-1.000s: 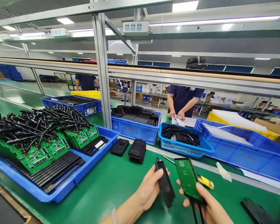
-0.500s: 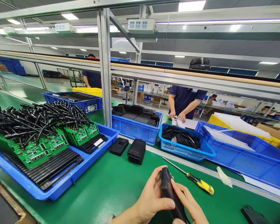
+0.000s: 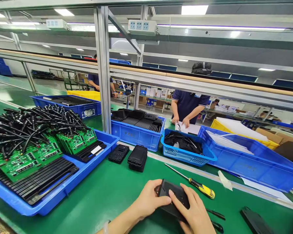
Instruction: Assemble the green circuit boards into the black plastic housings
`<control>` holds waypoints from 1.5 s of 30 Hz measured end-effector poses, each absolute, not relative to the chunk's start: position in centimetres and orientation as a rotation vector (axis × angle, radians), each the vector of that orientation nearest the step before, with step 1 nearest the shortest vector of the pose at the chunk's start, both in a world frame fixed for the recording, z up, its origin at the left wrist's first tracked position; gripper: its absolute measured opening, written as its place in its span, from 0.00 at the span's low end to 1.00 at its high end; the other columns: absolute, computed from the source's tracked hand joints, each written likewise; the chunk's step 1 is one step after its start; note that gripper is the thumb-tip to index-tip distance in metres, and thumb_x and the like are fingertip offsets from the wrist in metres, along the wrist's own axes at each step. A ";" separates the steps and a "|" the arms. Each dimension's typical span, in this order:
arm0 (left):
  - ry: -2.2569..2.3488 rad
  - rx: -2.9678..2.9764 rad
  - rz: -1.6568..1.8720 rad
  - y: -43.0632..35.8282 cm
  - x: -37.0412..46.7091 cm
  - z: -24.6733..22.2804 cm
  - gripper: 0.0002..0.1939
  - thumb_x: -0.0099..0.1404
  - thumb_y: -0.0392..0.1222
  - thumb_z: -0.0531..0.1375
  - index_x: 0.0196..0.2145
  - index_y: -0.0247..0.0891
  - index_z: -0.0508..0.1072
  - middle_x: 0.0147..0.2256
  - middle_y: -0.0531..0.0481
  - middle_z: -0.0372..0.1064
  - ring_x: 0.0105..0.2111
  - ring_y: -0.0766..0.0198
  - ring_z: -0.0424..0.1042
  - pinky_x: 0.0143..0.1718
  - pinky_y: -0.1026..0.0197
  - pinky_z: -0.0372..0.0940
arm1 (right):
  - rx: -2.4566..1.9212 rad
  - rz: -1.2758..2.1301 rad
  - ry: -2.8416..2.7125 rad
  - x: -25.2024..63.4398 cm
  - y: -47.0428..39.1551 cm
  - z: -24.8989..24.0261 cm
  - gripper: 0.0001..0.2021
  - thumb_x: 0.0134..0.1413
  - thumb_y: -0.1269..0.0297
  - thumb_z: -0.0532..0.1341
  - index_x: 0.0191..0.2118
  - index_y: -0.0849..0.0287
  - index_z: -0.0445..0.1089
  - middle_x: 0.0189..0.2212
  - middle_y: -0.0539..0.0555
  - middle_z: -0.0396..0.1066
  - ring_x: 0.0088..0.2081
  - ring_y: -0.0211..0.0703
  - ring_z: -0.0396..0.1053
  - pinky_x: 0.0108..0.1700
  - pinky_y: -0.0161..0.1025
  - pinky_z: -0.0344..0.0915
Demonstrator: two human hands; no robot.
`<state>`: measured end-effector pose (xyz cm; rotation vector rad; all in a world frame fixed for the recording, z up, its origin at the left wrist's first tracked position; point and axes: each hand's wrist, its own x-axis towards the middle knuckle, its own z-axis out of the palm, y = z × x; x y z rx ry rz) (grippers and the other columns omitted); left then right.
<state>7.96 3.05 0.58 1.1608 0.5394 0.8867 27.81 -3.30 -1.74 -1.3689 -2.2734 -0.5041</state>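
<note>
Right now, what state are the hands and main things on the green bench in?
Left hand: gripping the black case.
Right hand: gripping it too.
Black case: held by both; whether fully closed, can't tell.
Screwdriver: lying unheld on the bench.
Blue tray: open, loaded with green circuit boards.
Perforated basket: open, filled with black parts.
Middle blue bin: open, filled with black panels.
Right blue bin: open, holding white sheets.

Two hands (image 3: 147,200) and one black case (image 3: 176,190) at bottom centre; one screwdriver (image 3: 202,188) lower right; one perforated basket (image 3: 182,156) right of centre; three sockets (image 3: 139,25) on one strip (image 3: 151,28) at upper centre.
</note>
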 end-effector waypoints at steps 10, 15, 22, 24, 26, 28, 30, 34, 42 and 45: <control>0.614 0.972 1.097 3.0 8.8 -0.7 0.24 0.48 0.47 0.72 0.38 0.35 0.68 0.36 0.49 0.72 0.37 0.63 0.68 0.42 0.62 0.62 | -1.431 0.230 -1.561 28.5 -2.8 -1.7 0.15 0.65 0.55 0.53 0.48 0.58 0.69 0.35 0.56 0.76 0.35 0.43 0.75 0.36 0.35 0.73; 0.583 1.368 0.892 2.0 8.9 -0.4 0.21 0.46 0.41 0.71 0.32 0.39 0.63 0.27 0.59 0.64 0.27 0.68 0.62 0.28 0.67 0.56 | -1.268 0.291 -1.480 27.8 -3.8 -0.5 0.14 0.62 0.55 0.57 0.46 0.58 0.72 0.41 0.56 0.77 0.40 0.46 0.76 0.42 0.35 0.73; 0.590 1.884 1.044 1.1 8.0 0.0 0.13 0.65 0.46 0.58 0.47 0.42 0.69 0.39 0.51 0.69 0.38 0.61 0.67 0.42 0.61 0.60 | -1.042 -0.066 -1.817 26.4 -4.9 0.6 0.08 0.62 0.60 0.58 0.44 0.55 0.70 0.33 0.52 0.76 0.32 0.40 0.75 0.35 0.31 0.72; 0.598 1.891 1.180 0.7 8.3 -0.7 0.12 0.70 0.48 0.52 0.42 0.41 0.70 0.34 0.51 0.66 0.34 0.63 0.66 0.37 0.63 0.60 | -1.016 -0.069 -1.822 25.8 -4.9 0.5 0.09 0.63 0.58 0.57 0.45 0.54 0.69 0.33 0.52 0.76 0.32 0.39 0.75 0.35 0.29 0.71; 0.584 1.917 1.300 0.5 8.5 -1.2 0.13 0.72 0.50 0.50 0.40 0.40 0.68 0.32 0.51 0.64 0.31 0.64 0.65 0.33 0.63 0.60 | -0.997 -0.038 -1.802 25.3 -4.8 0.4 0.09 0.63 0.57 0.57 0.45 0.54 0.69 0.33 0.51 0.76 0.33 0.38 0.75 0.36 0.28 0.70; 0.584 1.957 1.375 0.6 8.5 -1.3 0.13 0.72 0.50 0.49 0.40 0.40 0.68 0.31 0.52 0.63 0.30 0.64 0.64 0.32 0.64 0.60 | -1.014 0.053 -1.764 25.0 -4.7 0.3 0.11 0.61 0.54 0.60 0.43 0.53 0.70 0.32 0.48 0.76 0.31 0.37 0.74 0.34 0.27 0.69; 0.602 1.984 1.419 0.9 8.3 -1.1 0.13 0.72 0.49 0.48 0.40 0.40 0.67 0.31 0.51 0.63 0.30 0.64 0.64 0.31 0.64 0.60 | -1.076 0.189 -1.710 24.9 -4.7 0.2 0.12 0.57 0.50 0.62 0.38 0.53 0.71 0.28 0.46 0.75 0.28 0.36 0.73 0.31 0.27 0.68; 0.589 1.997 1.473 1.2 8.2 -1.2 0.13 0.72 0.50 0.49 0.39 0.40 0.67 0.30 0.52 0.63 0.28 0.65 0.64 0.29 0.64 0.60 | -1.190 0.341 -1.566 24.7 -4.8 0.0 0.17 0.54 0.46 0.63 0.26 0.56 0.69 0.21 0.46 0.70 0.25 0.37 0.69 0.29 0.30 0.65; 0.564 2.045 0.976 2.9 7.3 -0.5 0.18 0.62 0.45 0.63 0.49 0.43 0.70 0.42 0.49 0.75 0.39 0.59 0.75 0.41 0.62 0.69 | -1.164 0.428 -1.487 25.9 -4.4 0.0 0.14 0.54 0.50 0.64 0.34 0.56 0.77 0.29 0.53 0.77 0.32 0.44 0.73 0.37 0.38 0.69; 0.375 2.413 0.866 4.6 6.4 -0.9 0.20 0.67 0.33 0.55 0.55 0.45 0.68 0.50 0.48 0.74 0.49 0.59 0.74 0.52 0.59 0.67 | -1.133 0.643 -1.597 28.1 -3.7 1.5 0.15 0.52 0.50 0.65 0.39 0.54 0.79 0.38 0.55 0.78 0.43 0.49 0.75 0.48 0.45 0.69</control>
